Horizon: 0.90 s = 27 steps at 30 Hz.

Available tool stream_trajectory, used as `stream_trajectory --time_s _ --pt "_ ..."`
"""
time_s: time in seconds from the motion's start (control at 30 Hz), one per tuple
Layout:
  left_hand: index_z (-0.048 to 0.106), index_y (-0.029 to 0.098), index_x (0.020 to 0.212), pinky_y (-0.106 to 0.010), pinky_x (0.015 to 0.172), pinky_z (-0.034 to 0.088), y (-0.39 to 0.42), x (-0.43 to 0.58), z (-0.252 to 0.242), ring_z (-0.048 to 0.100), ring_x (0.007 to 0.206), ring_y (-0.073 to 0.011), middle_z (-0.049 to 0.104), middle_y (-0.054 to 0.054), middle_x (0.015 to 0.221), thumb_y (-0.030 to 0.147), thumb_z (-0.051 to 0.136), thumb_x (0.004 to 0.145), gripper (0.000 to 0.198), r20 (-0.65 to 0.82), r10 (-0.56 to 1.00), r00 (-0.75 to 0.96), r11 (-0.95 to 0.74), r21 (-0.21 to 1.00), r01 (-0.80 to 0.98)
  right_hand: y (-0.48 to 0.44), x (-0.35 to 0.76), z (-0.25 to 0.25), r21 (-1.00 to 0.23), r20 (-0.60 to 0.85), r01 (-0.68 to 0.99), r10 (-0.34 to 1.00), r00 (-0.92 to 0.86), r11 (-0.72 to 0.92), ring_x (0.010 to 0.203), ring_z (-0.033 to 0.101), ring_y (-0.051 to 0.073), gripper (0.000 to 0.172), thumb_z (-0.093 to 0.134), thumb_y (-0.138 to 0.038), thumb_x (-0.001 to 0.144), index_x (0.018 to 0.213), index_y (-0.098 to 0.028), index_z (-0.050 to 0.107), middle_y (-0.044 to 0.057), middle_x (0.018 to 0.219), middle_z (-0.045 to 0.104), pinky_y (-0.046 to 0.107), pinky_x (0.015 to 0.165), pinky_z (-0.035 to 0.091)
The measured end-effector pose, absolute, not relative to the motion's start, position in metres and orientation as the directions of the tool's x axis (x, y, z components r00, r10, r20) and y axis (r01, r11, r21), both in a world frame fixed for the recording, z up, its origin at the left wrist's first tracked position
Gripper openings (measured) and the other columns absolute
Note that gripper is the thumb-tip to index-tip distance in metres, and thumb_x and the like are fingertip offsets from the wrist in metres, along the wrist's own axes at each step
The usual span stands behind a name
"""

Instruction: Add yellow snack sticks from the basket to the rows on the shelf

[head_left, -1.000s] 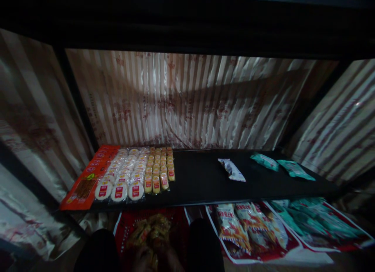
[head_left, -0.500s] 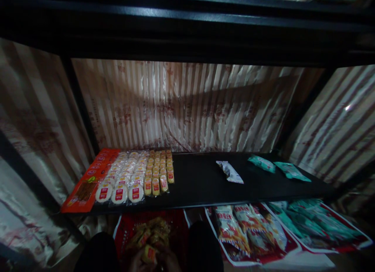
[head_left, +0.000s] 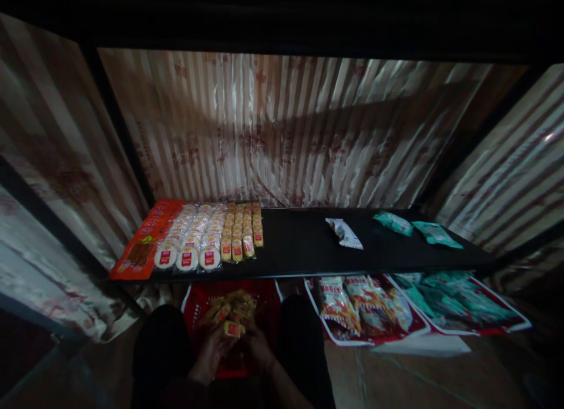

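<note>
Low in the head view, my left hand [head_left: 212,351] and my right hand [head_left: 261,347] are close together over a red basket [head_left: 271,300]. Between their fingers is a small yellow wrapped snack pack [head_left: 232,329] with a red label, held from both sides. More yellow snack packs [head_left: 240,302] lie loosely heaped in the basket beneath. Similar yellow packs [head_left: 237,249] stand in rows on the black shelf [head_left: 295,244], beside rows of round white wrapped crackers [head_left: 187,258]. The fingers are dim and slightly blurred.
A flat orange packet [head_left: 141,253] lies at the shelf's left end. Further right are a white packet [head_left: 346,233] and two green packets [head_left: 436,234]. Below the shelf, baskets hold white-and-red snack bags [head_left: 335,300] and green bags [head_left: 462,300]. My knees flank the red basket.
My view has tilted down, so the shelf appears higher and more of my hands and forearms shows. The yellow snack pack stays between my hands, turned slightly.
</note>
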<state>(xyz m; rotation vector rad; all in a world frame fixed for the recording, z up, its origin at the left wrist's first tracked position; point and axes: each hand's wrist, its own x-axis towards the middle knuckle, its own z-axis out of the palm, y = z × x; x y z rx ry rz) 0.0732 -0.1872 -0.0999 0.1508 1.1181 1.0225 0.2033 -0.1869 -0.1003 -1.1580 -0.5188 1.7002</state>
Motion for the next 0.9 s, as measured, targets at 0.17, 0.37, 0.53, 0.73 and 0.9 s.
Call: stream_trajectory --time_s 0.17,0.37,0.53,0.73,0.9 --pt "0.059 0.009 0.108 -0.034 0.088 0.052 -0.188 0.072 -0.091 0.069 0.087 -0.0219 0.072 -0.012 0.089 0.019 0.051 0.083 0.027 -0.675 0.735 0.069 0.574 0.564 -0.594 -0.186 0.205 -0.112 -0.706 -0.507 -0.555 0.861 -0.038 -0.44 0.067 0.063 0.02 0.057 0.084 -0.034 0.032 0.084 -0.019 0.064 0.001 0.068 0.067 0.033 0.07 0.047" --pt "0.058 0.011 0.11 -0.037 0.094 0.049 -0.189 0.071 -0.093 0.065 0.101 -0.024 0.071 -0.012 0.099 0.02 0.054 0.082 0.029 -0.652 0.753 0.086 0.57 0.581 -0.582 -0.185 0.206 -0.122 -0.7 -0.492 -0.581 0.87 -0.028 -0.415 0.072 0.063 0.017 0.061 0.084 -0.036 0.035 0.089 -0.018 0.062 0.001 0.077 0.069 0.029 0.073 0.046" --pt "0.057 0.012 0.103 -0.04 0.095 0.048 -0.189 0.071 -0.1 0.066 0.096 -0.0254 0.07 -0.014 0.099 0.017 0.059 0.077 0.026 -0.617 0.786 0.048 0.517 0.613 -0.597 -0.186 0.206 -0.113 -0.695 -0.489 -0.587 0.871 -0.037 -0.415 0.071 0.062 0.017 0.053 0.083 -0.033 0.039 0.086 -0.017 0.063 0.002 0.076 0.069 0.028 0.07 0.046" --pt "0.06 0.013 0.094 -0.042 0.097 0.046 -0.19 0.069 -0.102 0.059 0.11 -0.0298 0.068 -0.015 0.104 0.02 0.068 0.068 0.028 -0.619 0.783 0.059 0.544 0.635 -0.548 -0.185 0.206 -0.111 -0.699 -0.478 -0.602 0.878 -0.007 -0.385 0.069 0.061 0.016 0.05 0.082 -0.04 0.04 0.081 -0.018 0.062 0.001 0.073 0.066 0.028 0.068 0.046" --pt "0.061 0.013 0.089 -0.042 0.092 0.049 -0.19 0.072 -0.11 0.062 0.105 -0.0305 0.07 -0.015 0.098 0.024 0.072 0.061 0.032 -0.619 0.782 0.068 0.563 0.655 -0.504 -0.184 0.208 -0.111 -0.703 -0.491 -0.6 0.871 0.019 -0.383 0.066 0.061 0.017 0.057 0.084 -0.044 0.036 0.081 -0.018 0.061 0.001 0.069 0.065 0.03 0.069 0.047"
